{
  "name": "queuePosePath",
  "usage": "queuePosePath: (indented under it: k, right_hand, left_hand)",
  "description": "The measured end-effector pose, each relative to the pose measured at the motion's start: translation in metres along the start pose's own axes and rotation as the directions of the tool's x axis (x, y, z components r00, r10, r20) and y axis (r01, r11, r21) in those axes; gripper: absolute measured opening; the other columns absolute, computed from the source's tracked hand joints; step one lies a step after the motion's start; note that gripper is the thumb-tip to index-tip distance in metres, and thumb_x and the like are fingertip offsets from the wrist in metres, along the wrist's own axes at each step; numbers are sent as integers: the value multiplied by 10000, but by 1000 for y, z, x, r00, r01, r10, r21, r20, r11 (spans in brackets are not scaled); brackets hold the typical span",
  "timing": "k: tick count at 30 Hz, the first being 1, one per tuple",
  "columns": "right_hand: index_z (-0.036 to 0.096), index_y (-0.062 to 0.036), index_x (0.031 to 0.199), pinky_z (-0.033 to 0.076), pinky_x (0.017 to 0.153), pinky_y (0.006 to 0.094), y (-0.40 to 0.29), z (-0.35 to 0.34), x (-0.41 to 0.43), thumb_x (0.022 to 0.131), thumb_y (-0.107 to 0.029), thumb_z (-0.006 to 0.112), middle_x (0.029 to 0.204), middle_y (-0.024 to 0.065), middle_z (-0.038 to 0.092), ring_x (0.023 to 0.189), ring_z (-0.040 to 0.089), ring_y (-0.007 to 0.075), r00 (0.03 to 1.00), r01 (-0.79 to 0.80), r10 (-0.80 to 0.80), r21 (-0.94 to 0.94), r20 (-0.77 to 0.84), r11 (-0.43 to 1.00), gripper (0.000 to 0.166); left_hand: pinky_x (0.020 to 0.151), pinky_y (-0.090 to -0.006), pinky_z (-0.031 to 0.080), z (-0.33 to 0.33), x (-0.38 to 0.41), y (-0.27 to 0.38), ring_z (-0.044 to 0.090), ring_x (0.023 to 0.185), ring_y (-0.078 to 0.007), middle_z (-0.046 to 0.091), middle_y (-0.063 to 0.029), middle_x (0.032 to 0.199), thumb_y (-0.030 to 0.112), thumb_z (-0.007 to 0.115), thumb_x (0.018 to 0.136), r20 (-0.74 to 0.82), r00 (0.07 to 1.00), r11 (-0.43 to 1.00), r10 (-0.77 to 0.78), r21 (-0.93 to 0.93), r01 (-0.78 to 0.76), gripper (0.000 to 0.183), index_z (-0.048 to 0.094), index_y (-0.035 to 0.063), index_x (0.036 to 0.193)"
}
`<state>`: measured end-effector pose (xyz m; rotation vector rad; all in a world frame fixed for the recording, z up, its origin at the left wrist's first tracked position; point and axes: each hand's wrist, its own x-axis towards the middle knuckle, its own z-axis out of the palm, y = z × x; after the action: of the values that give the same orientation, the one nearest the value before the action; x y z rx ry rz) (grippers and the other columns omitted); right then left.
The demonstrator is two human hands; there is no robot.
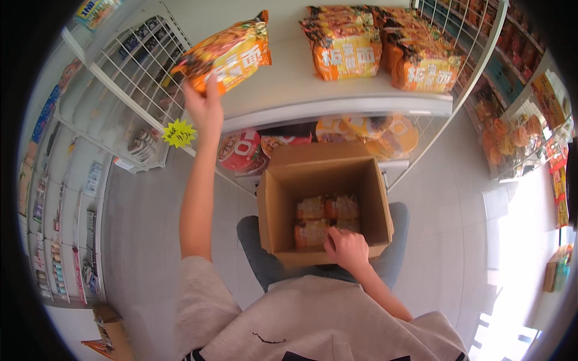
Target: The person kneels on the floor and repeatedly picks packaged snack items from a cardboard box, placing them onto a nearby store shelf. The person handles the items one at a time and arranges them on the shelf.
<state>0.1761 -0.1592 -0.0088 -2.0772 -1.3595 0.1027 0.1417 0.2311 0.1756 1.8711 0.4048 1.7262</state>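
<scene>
My left hand [205, 104] grips the lower left end of an orange and yellow packet of instant noodles [232, 58]. The packet is tilted above the left part of a white shelf board [280, 85]. Before me stands an open cardboard box [323, 173], between my knees, with several similar noodle packets [311, 207] at its bottom. Curled over the near side of the box, my right hand [350, 248] overlaps the packets in view; whether it touches or holds one is hidden. Two rows of matching packets [347, 52] [424, 67] stand on the right part of the shelf.
Wire mesh side panels [140, 72] flank the shelf, with a yellow star-shaped price tag [179, 133] at the left one. Round lidded tubs [239, 149] sit on the lower shelf behind the box. Stocked shelves [58, 203] line the left; hanging goods [512, 135] are at right.
</scene>
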Motion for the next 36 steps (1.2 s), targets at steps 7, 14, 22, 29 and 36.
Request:
queuePosePath:
  k: [7, 14, 22, 29, 36]
  right_hand:
    - [533, -75, 1344, 567, 735, 387, -1, -18, 9, 799, -308, 820, 1068, 128, 687, 901, 687, 300, 990, -110, 132, 327, -44, 939, 659]
    - [674, 27, 1080, 559, 800, 323, 14, -35, 5, 769, -148, 875, 980, 88, 764, 872, 731, 173, 920, -392, 275, 622, 280, 677, 409]
    - [694, -8, 1001, 541, 688, 457, 43, -66, 26, 836, -365, 779, 788, 192, 709, 778, 691, 389, 872, -369, 394, -140, 292, 919, 403]
    - [707, -3, 986, 579, 785, 444, 53, -7, 88, 898, -441, 687, 896, 185, 723, 905, 714, 362, 782, -46, 301, -431, 545, 901, 447]
    - [682, -17, 1096, 556, 865, 464, 114, 155, 111, 920, -426, 652, 1055, 233, 704, 1004, 693, 376, 750, -103, 228, -231, 621, 967, 446]
  left_hand:
    - [930, -357, 503, -77, -211, 76, 624, 1075, -215, 611, -133, 1220, 45, 619, 934, 280, 941, 974, -193, -60, 217, 350, 529, -19, 1266]
    - [648, -426, 526, -75, -317, 120, 672, 759, -377, 674, -187, 849, 195, 704, 905, 669, 659, 935, -343, 306, 176, 228, 645, 4, 1016]
    - [511, -395, 503, -55, -327, 142, 623, 541, -313, 599, -90, 588, 410, 613, 967, 760, 465, 833, -454, 547, -81, 350, 640, 66, 907]
    - [519, -397, 491, -58, -333, 138, 603, 518, -287, 609, -87, 588, 306, 588, 971, 809, 439, 873, -390, 476, -102, 348, 612, 84, 703]
    - [537, -386, 480, -63, -347, 141, 596, 510, -273, 594, -81, 547, 267, 568, 963, 823, 457, 881, -339, 447, -152, 353, 604, 91, 660]
